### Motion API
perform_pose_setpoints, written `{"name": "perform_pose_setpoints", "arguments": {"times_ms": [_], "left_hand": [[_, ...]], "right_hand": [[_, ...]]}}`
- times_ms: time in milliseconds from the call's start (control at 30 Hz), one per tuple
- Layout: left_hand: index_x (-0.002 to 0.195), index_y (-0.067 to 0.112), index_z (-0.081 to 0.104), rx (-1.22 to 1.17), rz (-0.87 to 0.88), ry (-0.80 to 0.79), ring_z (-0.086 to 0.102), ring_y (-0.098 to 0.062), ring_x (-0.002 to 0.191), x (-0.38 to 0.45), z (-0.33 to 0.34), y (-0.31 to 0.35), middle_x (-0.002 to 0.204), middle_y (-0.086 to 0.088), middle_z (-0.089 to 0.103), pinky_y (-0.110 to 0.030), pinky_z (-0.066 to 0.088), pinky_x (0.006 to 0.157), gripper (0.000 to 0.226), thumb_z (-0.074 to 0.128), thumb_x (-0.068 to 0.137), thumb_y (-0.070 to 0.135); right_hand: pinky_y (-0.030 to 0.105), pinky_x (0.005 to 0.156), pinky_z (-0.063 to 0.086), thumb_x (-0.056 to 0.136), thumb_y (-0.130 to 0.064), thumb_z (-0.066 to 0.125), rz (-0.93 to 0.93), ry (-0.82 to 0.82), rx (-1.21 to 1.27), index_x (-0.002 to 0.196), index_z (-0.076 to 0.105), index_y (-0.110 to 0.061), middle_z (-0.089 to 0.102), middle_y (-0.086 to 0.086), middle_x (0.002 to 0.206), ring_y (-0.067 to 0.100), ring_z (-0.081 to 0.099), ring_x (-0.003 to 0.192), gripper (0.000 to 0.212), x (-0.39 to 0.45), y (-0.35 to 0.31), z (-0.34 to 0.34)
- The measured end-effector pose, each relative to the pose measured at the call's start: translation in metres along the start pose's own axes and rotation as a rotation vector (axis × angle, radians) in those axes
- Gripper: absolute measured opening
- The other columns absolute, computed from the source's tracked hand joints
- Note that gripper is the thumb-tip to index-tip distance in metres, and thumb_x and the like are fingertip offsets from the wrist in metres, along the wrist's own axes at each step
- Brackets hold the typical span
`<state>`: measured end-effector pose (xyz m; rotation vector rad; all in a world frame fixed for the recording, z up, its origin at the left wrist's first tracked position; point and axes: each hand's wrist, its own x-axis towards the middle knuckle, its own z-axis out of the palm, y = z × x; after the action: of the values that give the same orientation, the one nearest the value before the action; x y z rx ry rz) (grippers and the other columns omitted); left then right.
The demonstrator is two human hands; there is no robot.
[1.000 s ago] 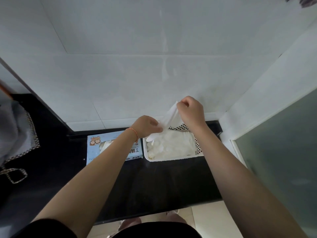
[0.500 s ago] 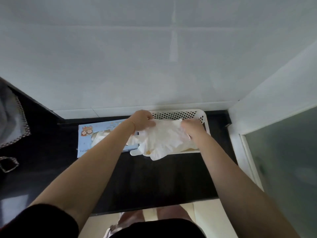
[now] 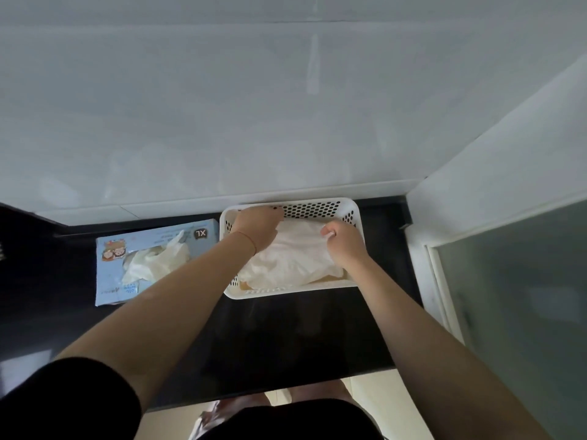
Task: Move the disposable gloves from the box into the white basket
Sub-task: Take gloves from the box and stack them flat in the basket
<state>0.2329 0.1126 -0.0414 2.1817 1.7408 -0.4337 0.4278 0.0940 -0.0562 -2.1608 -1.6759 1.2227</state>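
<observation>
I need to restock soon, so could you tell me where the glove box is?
In the head view, the glove box lies on the black counter, left of the white basket.

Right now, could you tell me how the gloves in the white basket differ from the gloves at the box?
The gloves in the white basket lie in a spread heap inside the white basket, with both hands, left and right, on them. The gloves at the box are a smaller bunch poking from the opening of the blue box, untouched. Both are thin, whitish and crumpled.

The person wore a black short sleeve (image 3: 73, 398) on the left arm. A thin orange bracelet (image 3: 249, 241) circled the left wrist. Both forearms were bare.
</observation>
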Motion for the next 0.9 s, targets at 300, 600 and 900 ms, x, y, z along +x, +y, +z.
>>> {"name": "perform_pose_setpoints", "arguments": {"times_ms": [300, 600, 900], "left_hand": [[0.108, 0.012, 0.06, 0.04, 0.093, 0.251, 0.052, -0.028, 0.099, -0.029, 0.023, 0.01, 0.108, -0.009, 0.055, -0.037, 0.045, 0.083, 0.025, 0.06, 0.083, 0.01], [0.091, 0.018, 0.065, 0.259, 0.126, -0.166, 0.055, -0.022, 0.101, -0.049, 0.015, 0.006, 0.091, 0.0, 0.062, -0.038, 0.037, 0.093, 0.026, 0.045, 0.094, 0.035], [0.123, 0.011, 0.052, 0.027, -0.088, 0.007, 0.063, -0.025, 0.084, -0.045, 0.013, 0.022, 0.106, -0.006, 0.06, -0.031, 0.043, 0.065, 0.042, 0.044, 0.097, 0.044]], "right_hand": [[0.034, 0.09, 0.05, 0.095, 0.0, 0.047, -0.092, -0.029, -0.272, 0.131, 0.055, -0.012, 0.045, 0.005, 0.139, 0.024, 0.057, 0.111, 0.039, 0.002, -0.001, 0.006], [0.029, 0.078, 0.047, 0.095, 0.0, 0.045, -0.149, 0.002, -0.497, 0.126, 0.054, -0.007, 0.047, 0.009, 0.136, 0.024, 0.06, 0.104, 0.033, -0.001, -0.003, 0.006], [0.031, 0.08, 0.05, 0.095, -0.001, 0.049, -0.214, 0.0, -0.635, 0.133, 0.048, -0.005, 0.037, 0.013, 0.143, 0.024, 0.061, 0.099, 0.039, -0.006, -0.005, 0.003]]}}
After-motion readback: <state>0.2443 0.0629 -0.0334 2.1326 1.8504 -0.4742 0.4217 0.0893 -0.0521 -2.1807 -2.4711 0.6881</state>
